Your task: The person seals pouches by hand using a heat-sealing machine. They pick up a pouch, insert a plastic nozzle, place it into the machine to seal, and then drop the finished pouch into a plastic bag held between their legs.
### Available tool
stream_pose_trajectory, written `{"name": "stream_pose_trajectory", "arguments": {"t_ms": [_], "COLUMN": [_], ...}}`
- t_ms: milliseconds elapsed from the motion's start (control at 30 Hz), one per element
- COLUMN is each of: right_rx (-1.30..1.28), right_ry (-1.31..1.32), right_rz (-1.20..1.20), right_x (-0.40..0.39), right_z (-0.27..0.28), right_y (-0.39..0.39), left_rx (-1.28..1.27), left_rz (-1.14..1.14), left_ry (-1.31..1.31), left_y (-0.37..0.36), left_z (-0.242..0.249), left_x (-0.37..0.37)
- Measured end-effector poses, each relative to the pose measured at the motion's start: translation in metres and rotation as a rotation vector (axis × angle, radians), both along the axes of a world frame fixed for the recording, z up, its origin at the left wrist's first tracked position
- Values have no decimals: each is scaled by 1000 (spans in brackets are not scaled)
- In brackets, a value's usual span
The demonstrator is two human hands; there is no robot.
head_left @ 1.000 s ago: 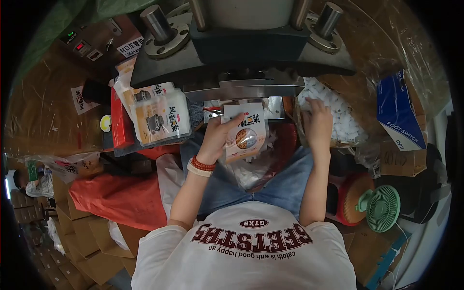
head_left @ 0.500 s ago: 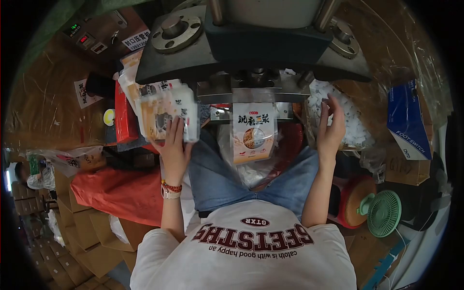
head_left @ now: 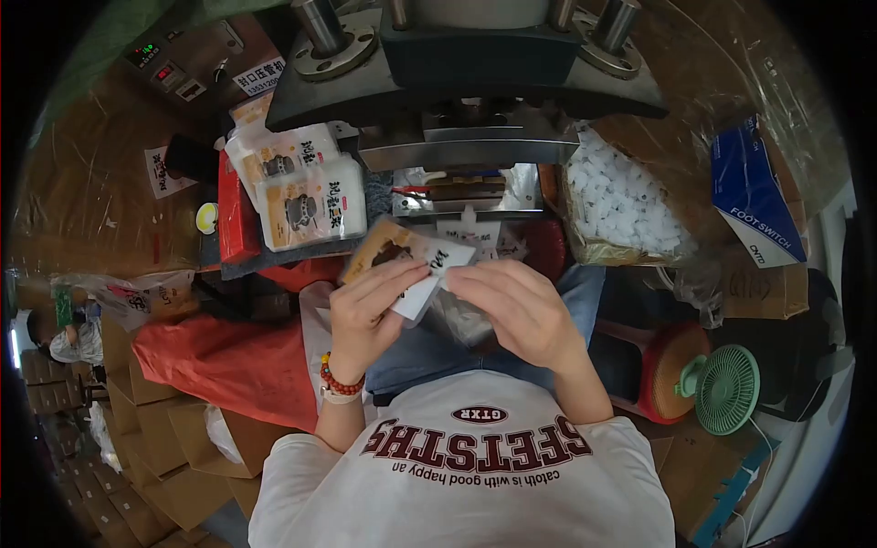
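Left hand in from the stack, right hand in from white pieces; both grips closed on 1 pouch

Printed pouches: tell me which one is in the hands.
The tilted pouch between left hand and right hand; no hand touches the stacked pouches.

Moderately dim, fairly even light shows the counter, with glints on its plastic wrap and the metal press. Fisheye distortion bends the edges into black corners. The raised pouch looks slightly motion-blurred; the far-left boxes are dark and soft.
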State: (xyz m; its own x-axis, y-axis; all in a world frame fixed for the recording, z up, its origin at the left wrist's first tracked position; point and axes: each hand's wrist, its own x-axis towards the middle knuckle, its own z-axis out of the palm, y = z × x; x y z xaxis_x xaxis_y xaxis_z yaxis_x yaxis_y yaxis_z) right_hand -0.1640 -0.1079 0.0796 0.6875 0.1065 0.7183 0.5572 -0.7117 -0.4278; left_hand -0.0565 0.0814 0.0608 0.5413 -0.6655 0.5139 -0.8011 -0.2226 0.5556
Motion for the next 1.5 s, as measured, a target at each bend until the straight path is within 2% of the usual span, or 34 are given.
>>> {"name": "stream_pose_trajectory", "arguments": {"t_ms": [67,133,200,233,267,333,367,400,467,500,533,600,633,733,767,800,833,867,900,967,1000,1067,1100,1167,1200,1267,1300,1367,1467,1500], "right_rx": [84,225,289,353,330,258,283,279,-37,-85,-94,-206,-130,-126,-138,-136,196,528,535,608,598,563,503,392,327,210,208,80,161,160], "right_ry": [-19,146,135,148,109,92,130,132,275,307,306,472,473,337,227,229,203,173,178,85,51,60,43,-1,2,38,36,72,137,135], "right_rz": [49,-131,-299,-366,-446,-674,-787,-786,-1034,-1020,-1009,-978,-907,-935,-979,-978,-936,-879,-878,-661,-566,-429,-383,-304,-310,-322,-330,-183,-49,-53], "right_x": [-3,-1,0,-3,-7,-12,-10,-6,5,14,13,16,15,15,13,10,8,5,2,-3,-1,-2,0,10,16,23,22,22,5,4], "right_z": [0,1,1,2,1,4,7,3,-27,-59,-67,-71,-71,-68,-65,-60,-52,-45,-42,-34,-28,-14,-9,-7,-10,-17,-17,-16,2,3], "right_y": [-4,-8,-14,-21,-33,-54,-63,-73,-99,-116,-121,-124,-122,-123,-123,-117,-108,-97,-88,-68,-57,-35,-26,-11,-5,4,4,4,-10,-12], "left_rx": [-32,-95,192,-24,-25,-249,-274,-277,-335,-370,-385,-386,-389,-61,11,176,329,421,429,562,563,366,369,165,162,-61,-62,-59,-59,-86], "left_rz": [-155,-177,-55,-99,-102,-76,-99,-98,-102,-122,-116,-97,-79,6,139,407,641,653,653,450,442,300,297,423,416,246,168,95,-48,-98], "left_ry": [290,390,1147,1106,1107,1360,1408,1410,1513,1517,1517,1508,1509,1100,902,319,-285,-275,-276,-264,-271,-58,-57,155,151,19,-21,-28,-5,101], "left_y": [-5,-21,-38,-51,-56,-71,-74,-79,-87,-88,-90,-93,-88,-70,-55,-44,-32,-13,4,31,39,51,48,27,19,5,1,-6,-8,-12], "left_z": [2,-16,-33,-45,-52,-46,-54,-55,-57,-57,-59,-60,-60,-51,-47,-38,-32,-41,-54,-74,-73,-71,-66,-49,-44,-33,-23,-6,2,3], "left_x": [-6,-5,1,2,5,14,24,33,45,47,46,46,47,56,60,58,57,63,67,72,72,66,61,46,40,26,18,5,-2,-6]}}
